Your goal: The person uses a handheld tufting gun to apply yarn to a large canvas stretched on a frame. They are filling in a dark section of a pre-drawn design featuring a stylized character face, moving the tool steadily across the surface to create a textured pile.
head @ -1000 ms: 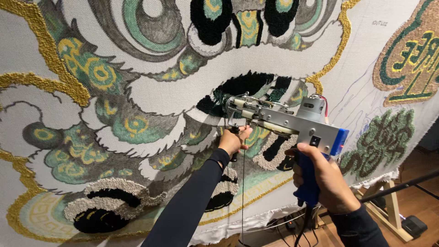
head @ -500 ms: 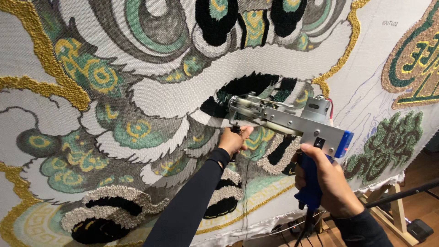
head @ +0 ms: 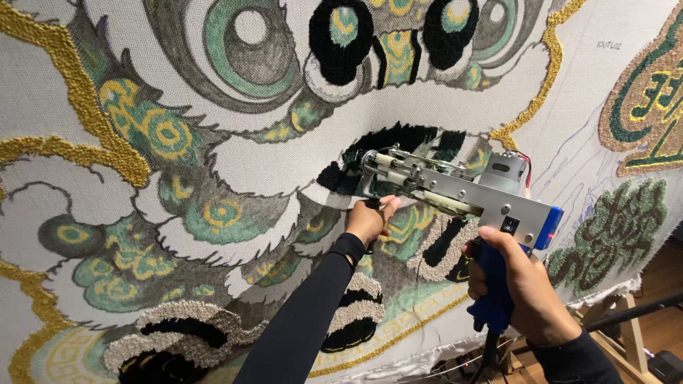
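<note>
Stretched across nearly the whole view is a pale backing cloth [head: 626, 92] on a wooden frame [head: 626, 334], already thick with tufted yarn: a big lion-like face in grey, green, gold and black. At 6 o'clock from the face's nose lies a black tufted patch [head: 398, 139], and the tufting gun [head: 455, 192] has its needle end pressed to the cloth just at that patch's 7 o'clock edge. The right hand [head: 523, 288] is closed around the gun's blue pistol grip at 4 o'clock in the view. The left hand [head: 370, 220], in a black sleeve, is wrapped around the small front handle under the gun's nose, steadying it.

By the look of it, the black area is being filled in, row beside row. The next stretch calls for firm, even pressure into the cloth and a steady course along the unfilled edge, both hands moving the gun as one.
</note>
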